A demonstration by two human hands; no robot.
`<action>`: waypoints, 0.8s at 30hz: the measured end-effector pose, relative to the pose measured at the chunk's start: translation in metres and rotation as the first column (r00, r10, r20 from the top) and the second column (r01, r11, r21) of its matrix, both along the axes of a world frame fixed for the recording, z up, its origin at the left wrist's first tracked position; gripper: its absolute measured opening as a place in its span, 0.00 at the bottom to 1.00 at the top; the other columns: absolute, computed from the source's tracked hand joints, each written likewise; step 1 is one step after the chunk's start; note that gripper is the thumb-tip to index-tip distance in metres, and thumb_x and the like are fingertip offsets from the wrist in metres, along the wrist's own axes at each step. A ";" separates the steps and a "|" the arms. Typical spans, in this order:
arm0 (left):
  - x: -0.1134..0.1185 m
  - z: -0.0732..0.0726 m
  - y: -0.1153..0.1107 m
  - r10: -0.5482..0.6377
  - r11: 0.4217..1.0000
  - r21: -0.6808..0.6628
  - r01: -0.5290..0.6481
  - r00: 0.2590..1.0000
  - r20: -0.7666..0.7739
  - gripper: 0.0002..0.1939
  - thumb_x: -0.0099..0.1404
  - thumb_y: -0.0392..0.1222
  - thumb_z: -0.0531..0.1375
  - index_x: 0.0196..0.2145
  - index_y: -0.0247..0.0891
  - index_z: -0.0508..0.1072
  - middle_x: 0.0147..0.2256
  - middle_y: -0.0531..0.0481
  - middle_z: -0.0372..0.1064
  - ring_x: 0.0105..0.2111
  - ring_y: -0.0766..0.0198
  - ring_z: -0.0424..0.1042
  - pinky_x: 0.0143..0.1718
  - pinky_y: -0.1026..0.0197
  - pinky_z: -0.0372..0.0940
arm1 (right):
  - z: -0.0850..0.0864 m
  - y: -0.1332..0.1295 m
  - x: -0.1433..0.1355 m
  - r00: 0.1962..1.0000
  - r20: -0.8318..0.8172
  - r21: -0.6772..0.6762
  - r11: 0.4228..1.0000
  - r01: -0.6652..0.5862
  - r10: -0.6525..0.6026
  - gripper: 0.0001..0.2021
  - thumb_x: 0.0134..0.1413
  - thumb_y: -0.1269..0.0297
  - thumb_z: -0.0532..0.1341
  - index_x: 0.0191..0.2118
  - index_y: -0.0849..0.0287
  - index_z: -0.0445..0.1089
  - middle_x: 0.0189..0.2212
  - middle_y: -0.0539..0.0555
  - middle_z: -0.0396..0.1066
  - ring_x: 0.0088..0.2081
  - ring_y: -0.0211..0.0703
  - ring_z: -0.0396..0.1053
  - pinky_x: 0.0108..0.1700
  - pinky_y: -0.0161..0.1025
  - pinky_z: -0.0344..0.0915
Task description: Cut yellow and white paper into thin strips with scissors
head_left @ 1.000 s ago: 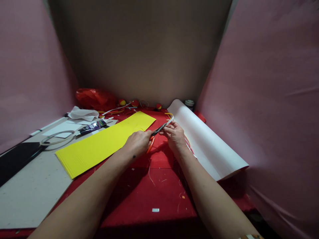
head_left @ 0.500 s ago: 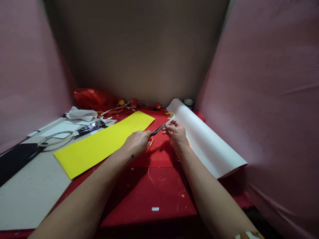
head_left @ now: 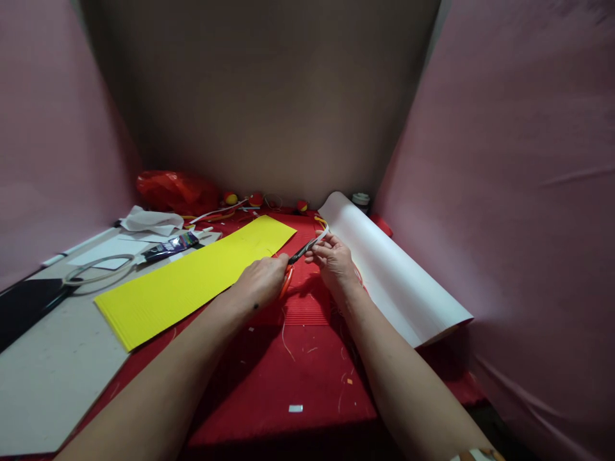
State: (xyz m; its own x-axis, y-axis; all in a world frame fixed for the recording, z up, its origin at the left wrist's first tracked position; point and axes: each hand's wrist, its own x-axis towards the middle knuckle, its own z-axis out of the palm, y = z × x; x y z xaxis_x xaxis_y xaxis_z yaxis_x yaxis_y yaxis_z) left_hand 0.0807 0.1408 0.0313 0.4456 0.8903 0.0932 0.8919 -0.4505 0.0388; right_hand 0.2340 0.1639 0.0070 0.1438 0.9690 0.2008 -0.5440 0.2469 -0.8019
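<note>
My left hand (head_left: 263,280) is closed round the orange handles of a pair of scissors (head_left: 302,251), whose dark blades point up and to the right. The blade tips meet a thin white strip (head_left: 323,234), pinched by the fingers of my right hand (head_left: 332,259). Orange-yellow cord (head_left: 319,221) shows just beyond the strip. Beneath both hands lies a red ridged sheet (head_left: 307,307) on the red cloth. A yellow ridged sheet (head_left: 192,280) slants away to the left of my left hand.
A white roll (head_left: 394,269) lies on the right. On the left, a grey board (head_left: 57,384) bears papers, a ring-shaped loop (head_left: 98,280) and a dark packet (head_left: 170,246). Behind are a red plastic bag (head_left: 177,191), red-and-yellow balls (head_left: 231,198) and a lidded jar (head_left: 360,201).
The view has shifted slightly. My right hand and the white strip have drawn a little closer to the scissors, and the strip now bends less.
</note>
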 end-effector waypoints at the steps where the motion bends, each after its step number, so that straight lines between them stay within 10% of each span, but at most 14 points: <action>1: 0.000 0.001 0.000 0.010 1.000 0.001 -0.010 1.000 -0.010 0.15 0.63 0.42 0.42 0.39 0.36 0.64 0.32 0.41 0.70 0.31 0.57 0.70 0.27 0.61 0.55 | 0.000 0.000 0.000 1.000 0.001 0.001 1.000 -0.001 0.001 0.18 0.32 0.78 0.61 0.35 0.61 0.62 0.19 0.43 0.65 0.18 0.35 0.68 0.19 0.31 0.68; 24: 0.004 -0.001 0.001 0.015 1.000 -0.011 -0.015 1.000 -0.017 0.14 0.63 0.40 0.42 0.40 0.36 0.64 0.31 0.39 0.69 0.31 0.53 0.70 0.27 0.60 0.56 | -0.001 -0.001 -0.007 1.000 0.014 0.027 1.000 0.000 0.000 0.19 0.31 0.78 0.60 0.35 0.60 0.61 0.18 0.41 0.63 0.17 0.33 0.67 0.19 0.31 0.68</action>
